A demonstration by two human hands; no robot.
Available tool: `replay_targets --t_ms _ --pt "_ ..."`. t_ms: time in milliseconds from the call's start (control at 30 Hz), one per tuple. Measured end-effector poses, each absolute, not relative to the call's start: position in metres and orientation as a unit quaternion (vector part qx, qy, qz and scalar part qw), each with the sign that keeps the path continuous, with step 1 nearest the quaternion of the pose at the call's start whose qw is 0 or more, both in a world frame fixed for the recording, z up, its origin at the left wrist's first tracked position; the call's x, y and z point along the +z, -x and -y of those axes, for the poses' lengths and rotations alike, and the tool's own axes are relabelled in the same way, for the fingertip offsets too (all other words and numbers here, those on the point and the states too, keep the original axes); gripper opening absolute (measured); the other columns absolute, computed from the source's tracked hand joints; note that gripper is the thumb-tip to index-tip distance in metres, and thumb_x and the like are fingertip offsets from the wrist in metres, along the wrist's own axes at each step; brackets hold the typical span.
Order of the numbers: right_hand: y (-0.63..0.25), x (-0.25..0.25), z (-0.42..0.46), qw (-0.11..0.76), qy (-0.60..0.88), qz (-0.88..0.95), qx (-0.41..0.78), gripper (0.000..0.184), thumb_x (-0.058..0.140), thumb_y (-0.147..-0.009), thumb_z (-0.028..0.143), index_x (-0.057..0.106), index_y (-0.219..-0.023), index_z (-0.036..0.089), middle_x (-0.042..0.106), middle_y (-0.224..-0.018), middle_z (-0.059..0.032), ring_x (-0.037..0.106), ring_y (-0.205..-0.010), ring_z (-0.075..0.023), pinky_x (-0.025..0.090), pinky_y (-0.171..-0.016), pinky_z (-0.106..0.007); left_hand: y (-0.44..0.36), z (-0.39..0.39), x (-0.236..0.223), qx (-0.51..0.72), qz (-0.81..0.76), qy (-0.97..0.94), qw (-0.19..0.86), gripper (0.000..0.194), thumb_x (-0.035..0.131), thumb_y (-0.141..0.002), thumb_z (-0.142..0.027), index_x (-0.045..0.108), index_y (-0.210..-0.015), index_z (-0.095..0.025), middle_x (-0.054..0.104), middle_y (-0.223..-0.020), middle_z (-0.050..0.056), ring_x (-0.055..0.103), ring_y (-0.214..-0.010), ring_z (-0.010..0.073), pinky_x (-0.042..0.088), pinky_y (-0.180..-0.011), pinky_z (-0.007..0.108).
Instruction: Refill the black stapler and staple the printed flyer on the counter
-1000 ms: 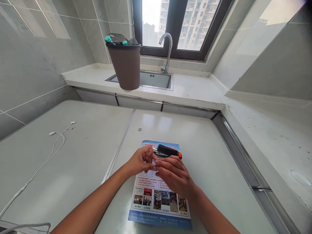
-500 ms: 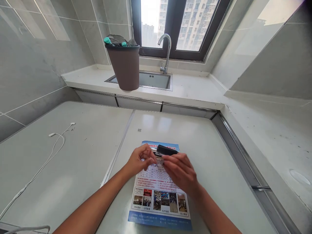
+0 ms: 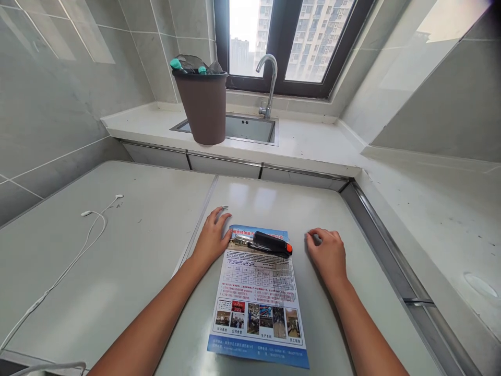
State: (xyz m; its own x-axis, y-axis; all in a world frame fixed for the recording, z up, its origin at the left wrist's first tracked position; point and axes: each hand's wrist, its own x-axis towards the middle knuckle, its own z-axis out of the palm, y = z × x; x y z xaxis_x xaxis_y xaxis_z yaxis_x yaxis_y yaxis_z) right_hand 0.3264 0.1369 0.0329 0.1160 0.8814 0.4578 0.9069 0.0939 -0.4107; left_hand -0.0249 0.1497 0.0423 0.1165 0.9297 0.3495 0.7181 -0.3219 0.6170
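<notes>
A black stapler (image 3: 273, 243) with an orange end lies across the upper part of a printed flyer (image 3: 256, 331). Its silver metal part points left. My left hand (image 3: 211, 237) rests at the flyer's upper left edge, fingers apart, thumb close to the stapler's metal end. Just at its fingertips are small metal strips (image 3: 225, 208) that look like staples. Off the flyer's right side, my right hand (image 3: 327, 253) has thumb and index finger pinched together; what they hold, if anything, is too small to make out. Neither hand is on the stapler.
A white cable (image 3: 74, 261) runs along the left of the pale tabletop (image 3: 136, 235). Behind the table, a brown bin (image 3: 205, 109) holding green-capped bottles stands on the counter by a sink (image 3: 250, 128) and tap (image 3: 270, 78). A raised white ledge (image 3: 442, 209) borders the right.
Both hands have left the stapler, which now lies on the flyer. My left hand has moved left and spread its fingers; my right hand has moved right, off the flyer.
</notes>
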Motion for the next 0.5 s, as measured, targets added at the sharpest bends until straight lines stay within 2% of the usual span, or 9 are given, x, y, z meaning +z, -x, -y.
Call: replay_targets --t_ms 100,233,500 --pt "-0.327 0.031 -0.14 0.329 0.664 0.671 -0.018 0.014 0.056 -0.088 0.029 0.067 -0.081 0.024 0.074 -0.083 -0.0072 0.055 -0.085 -0.0286 0.045 -0.075 -0.041 0.027 -0.154 0.034 0.317 -0.555 -0.755 0.149 0.053 0.06 -0.094 -0.032 0.052 -0.146 -0.025 0.026 -0.167 0.013 0.028 -0.151 0.0368 0.025 -0.122 0.056" --pt "-0.327 0.027 -0.143 0.338 0.659 0.672 -0.007 0.015 0.055 -0.089 0.028 0.068 -0.083 0.023 0.074 -0.085 -0.0072 0.055 -0.086 -0.0281 0.045 -0.077 -0.04 0.024 -0.154 0.03 0.259 -0.564 -0.773 0.13 0.057 0.056 -0.097 -0.034 0.044 -0.153 -0.026 0.025 -0.169 0.012 0.019 -0.155 0.0393 0.016 -0.123 0.063" --pt "-0.326 0.021 -0.145 0.314 0.682 0.661 -0.01 0.024 0.053 -0.09 0.033 0.072 -0.098 0.021 0.074 -0.113 -0.008 0.055 -0.1 -0.0294 0.044 -0.087 -0.042 0.02 -0.151 0.036 0.151 -0.599 -0.784 0.056 0.053 0.046 -0.102 -0.036 0.043 -0.153 -0.026 0.033 -0.166 0.007 0.026 -0.155 0.0313 0.024 -0.125 0.057"
